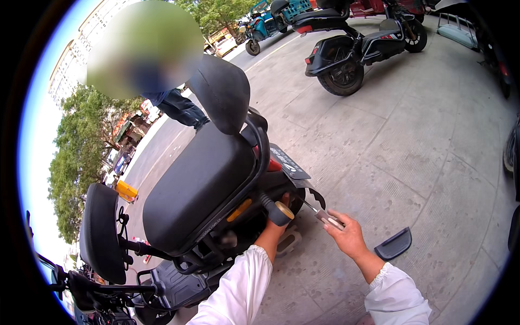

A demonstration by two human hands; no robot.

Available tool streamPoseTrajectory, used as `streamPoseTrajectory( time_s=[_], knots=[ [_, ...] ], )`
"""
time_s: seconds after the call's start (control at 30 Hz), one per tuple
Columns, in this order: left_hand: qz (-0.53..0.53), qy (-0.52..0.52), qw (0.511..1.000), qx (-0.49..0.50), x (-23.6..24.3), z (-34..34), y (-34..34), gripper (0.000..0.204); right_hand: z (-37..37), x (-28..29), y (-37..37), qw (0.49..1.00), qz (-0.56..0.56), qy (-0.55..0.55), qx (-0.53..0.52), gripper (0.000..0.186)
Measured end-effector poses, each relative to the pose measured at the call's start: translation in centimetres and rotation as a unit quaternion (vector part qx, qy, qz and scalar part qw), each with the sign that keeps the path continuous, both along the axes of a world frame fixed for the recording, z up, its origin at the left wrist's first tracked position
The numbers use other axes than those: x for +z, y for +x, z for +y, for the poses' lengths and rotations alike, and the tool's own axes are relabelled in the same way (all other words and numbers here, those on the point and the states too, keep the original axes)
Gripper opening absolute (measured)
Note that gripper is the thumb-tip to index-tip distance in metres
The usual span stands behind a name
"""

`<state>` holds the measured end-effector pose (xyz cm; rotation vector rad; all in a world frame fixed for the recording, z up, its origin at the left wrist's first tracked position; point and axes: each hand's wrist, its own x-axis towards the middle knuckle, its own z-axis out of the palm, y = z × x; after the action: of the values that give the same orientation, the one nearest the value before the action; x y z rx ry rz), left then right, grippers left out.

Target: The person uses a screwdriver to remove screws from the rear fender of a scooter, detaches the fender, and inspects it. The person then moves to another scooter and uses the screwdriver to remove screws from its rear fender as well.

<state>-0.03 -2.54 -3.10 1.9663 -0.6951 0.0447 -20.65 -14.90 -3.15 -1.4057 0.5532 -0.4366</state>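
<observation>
A black electric scooter (192,189) stands before me, with a padded backrest (219,95), a number plate (290,162) and a rear mudguard (317,199). My left hand (276,230) reaches in at its rear wheel area, behind a black cylindrical fitting with a tan end (281,213); most of its fingers are hidden, so I cannot tell what they hold. My right hand (346,233) is closed on a screwdriver (326,218), whose shaft points into the rear under the mudguard. A dark plastic piece (394,245) lies on the paving right of my right hand.
A person (179,108) in dark trousers stands beyond the scooter, the upper body blurred. Another black scooter (346,65) is parked at the back right on the paved ground (411,141). A blue three-wheeler (257,32), an orange object (126,190) and trees (76,162) are farther off.
</observation>
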Motion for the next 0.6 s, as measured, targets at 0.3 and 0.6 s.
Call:
streamPoseTrajectory(
  time_s=[0.3, 0.6],
  knots=[
    [-0.015, 0.063, 0.998, 0.020, -1.9, 0.1, 1.4, 0.043, 0.7, -0.9, -0.4, 0.874, 0.060, -0.480, -0.031, 0.041],
    [0.087, 0.075, 0.993, 0.009, -2.3, 0.9, 2.8, 0.054, -0.9, 0.1, 0.1, 0.984, 0.075, 0.043, 0.158, 0.041]
  ],
)
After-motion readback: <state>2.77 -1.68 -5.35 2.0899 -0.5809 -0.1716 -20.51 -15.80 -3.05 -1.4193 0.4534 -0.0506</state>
